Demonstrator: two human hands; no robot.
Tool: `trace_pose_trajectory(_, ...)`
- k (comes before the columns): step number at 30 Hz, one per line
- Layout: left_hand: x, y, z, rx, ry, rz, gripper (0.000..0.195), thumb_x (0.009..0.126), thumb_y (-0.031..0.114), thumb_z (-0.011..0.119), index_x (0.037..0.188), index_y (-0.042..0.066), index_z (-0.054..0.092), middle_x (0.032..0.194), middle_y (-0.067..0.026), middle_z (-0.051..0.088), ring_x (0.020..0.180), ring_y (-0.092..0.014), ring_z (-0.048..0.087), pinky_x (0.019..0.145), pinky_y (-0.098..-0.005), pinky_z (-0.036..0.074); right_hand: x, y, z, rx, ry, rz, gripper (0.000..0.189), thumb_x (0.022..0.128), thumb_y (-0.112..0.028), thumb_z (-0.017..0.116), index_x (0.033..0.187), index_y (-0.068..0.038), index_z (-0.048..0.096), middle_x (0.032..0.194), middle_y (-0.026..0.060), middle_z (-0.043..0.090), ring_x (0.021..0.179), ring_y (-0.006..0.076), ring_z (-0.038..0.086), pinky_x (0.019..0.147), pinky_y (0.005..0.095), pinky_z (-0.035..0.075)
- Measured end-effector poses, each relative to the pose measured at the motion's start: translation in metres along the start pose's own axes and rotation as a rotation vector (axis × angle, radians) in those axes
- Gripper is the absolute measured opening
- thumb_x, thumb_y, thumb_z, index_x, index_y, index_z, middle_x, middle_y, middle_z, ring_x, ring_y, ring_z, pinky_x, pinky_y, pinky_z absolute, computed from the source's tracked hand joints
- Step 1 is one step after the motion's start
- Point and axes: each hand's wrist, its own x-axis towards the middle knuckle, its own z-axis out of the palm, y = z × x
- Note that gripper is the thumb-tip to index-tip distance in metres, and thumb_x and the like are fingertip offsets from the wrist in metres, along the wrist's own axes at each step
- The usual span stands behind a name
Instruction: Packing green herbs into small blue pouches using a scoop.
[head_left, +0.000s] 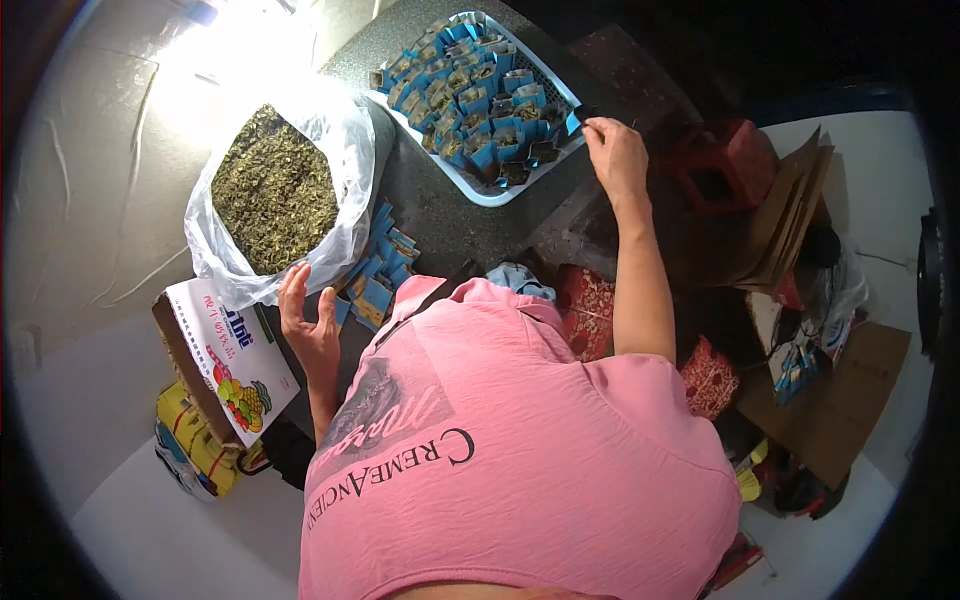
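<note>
My right hand (619, 154) is at the right rim of a pale blue plastic basket (491, 201), pinching a small blue packet (574, 122) with a dark part at the fingertips. Many upright blue packets (480, 124) with open tops and dried leaf inside fill the basket. My left hand (309, 319) holds nothing; its fingers are apart, beside the lower edge of a clear plastic bag (352, 165). Loose dried green leaf (274, 195) fills that bag. Just right of the left hand, flat blue and tan packets (379, 274) lie in a loose pile on the dark speckled countertop (427, 217).
A printed carton (232, 360) stands left of my left forearm, with a yellow package (187, 435) below it. To the right are a red plastic stool (724, 165), cardboard sheets (787, 217) and red patterned fabric (589, 311). A bright lamp (225, 45) glares at upper left.
</note>
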Motion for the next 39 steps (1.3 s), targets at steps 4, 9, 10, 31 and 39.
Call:
trace_pose_trajectory(4, -0.002, -0.001, -0.003, 0.03, 0.009, 0.007, 0.038, 0.088, 0.001, 0.071, 0.126, 0.001, 0.065, 0.133, -0.0147, 0.063, 0.129, -0.028, 0.057, 0.111, -0.0396, 0.042, -0.013, 0.005, 0.033, 0.08, -0.029, 0.017, 0.025, 0.094, -0.022, 0.068, 0.104, 0.0, 0.075, 0.103, 0.0204, 0.073, 0.096, 0.038, 0.071, 0.083, 0.0426, 0.056)
trace_pose_trajectory(9, -0.005, -0.011, -0.002, 0.086, -0.027, 0.029, 0.039, 0.087, 0.005, 0.073, 0.126, 0.003, 0.066, 0.131, -0.0161, 0.064, 0.126, -0.031, 0.059, 0.109, -0.04, 0.043, -0.016, 0.02, 0.045, 0.133, -0.042, 0.003, 0.028, 0.095, -0.023, 0.069, 0.112, -0.001, 0.073, 0.102, 0.0225, 0.072, 0.096, 0.0368, 0.072, 0.079, 0.041, 0.056)
trace_pose_trajectory(10, -0.006, -0.011, -0.003, 0.088, -0.021, 0.031, 0.04, 0.087, 0.005, 0.073, 0.126, 0.003, 0.065, 0.131, -0.0167, 0.064, 0.125, -0.032, 0.059, 0.108, -0.0399, 0.044, -0.017, 0.021, 0.045, 0.12, -0.044, 0.014, 0.029, 0.095, -0.023, 0.069, 0.115, -0.002, 0.072, 0.099, 0.0217, 0.073, 0.092, 0.0344, 0.073, 0.078, 0.04, 0.056)
trace_pose_trajectory(31, -0.108, -0.138, 0.01, 0.294, -0.048, -0.215, 0.026, 0.083, 0.014, 0.076, 0.108, 0.005, 0.071, 0.104, -0.0111, 0.069, 0.095, -0.032, 0.068, 0.08, -0.0395, 0.055, -0.053, -0.15, 0.023, 0.3, -0.044, -0.129, 0.022, 0.105, -0.018, 0.059, 0.112, -0.004, 0.074, 0.092, -0.001, 0.07, 0.072, 0.0056, 0.053, 0.064, 0.0227, 0.042)
trace_pose_trajectory(39, -0.081, -0.134, 0.039, 0.394, -0.162, 0.0, 0.064, 0.066, 0.019, 0.084, 0.124, 0.009, 0.058, 0.12, -0.0116, 0.058, 0.114, -0.034, 0.055, 0.098, -0.0476, 0.043, -0.084, -0.198, 0.064, 0.506, -0.243, -0.302, 0.018, 0.103, -0.016, 0.061, 0.109, -0.004, 0.073, 0.081, -0.0072, 0.056, 0.066, 0.0025, 0.038, 0.058, 0.0205, 0.031)
